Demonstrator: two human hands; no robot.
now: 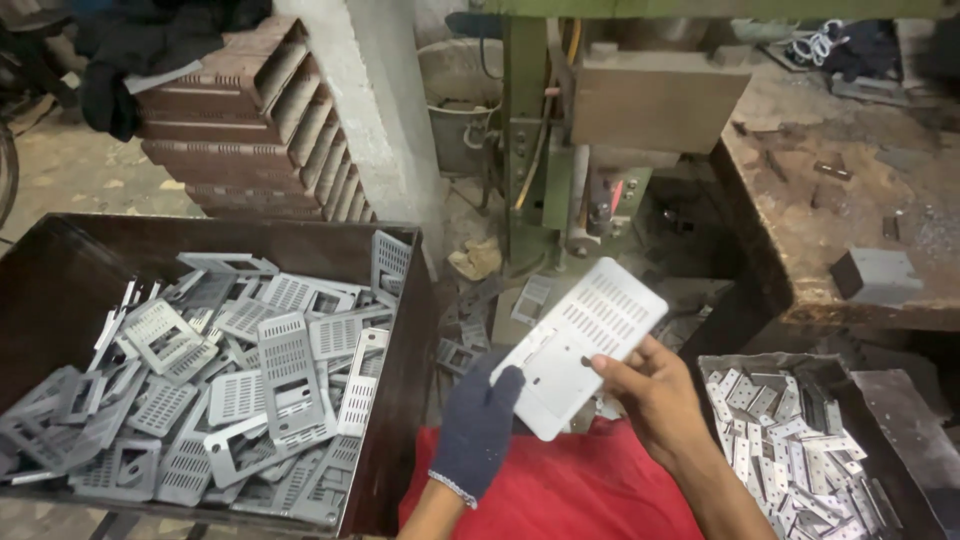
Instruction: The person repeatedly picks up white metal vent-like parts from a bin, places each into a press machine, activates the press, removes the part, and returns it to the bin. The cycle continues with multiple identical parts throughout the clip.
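A flat grey metal plate with rows of slots and rounded corners is held tilted in front of me over a red cloth. My left hand, in a dark knit glove, supports its lower left edge. My bare right hand grips its lower right edge with thumb and fingers. Left of my hands stands a dark metal bin piled with several similar slotted plates.
A smaller bin of small metal pieces stands at the lower right. A green press machine rises ahead, with a rusty worktable to its right. Stacked brown slotted trays lean by a concrete pillar. Loose plates litter the floor.
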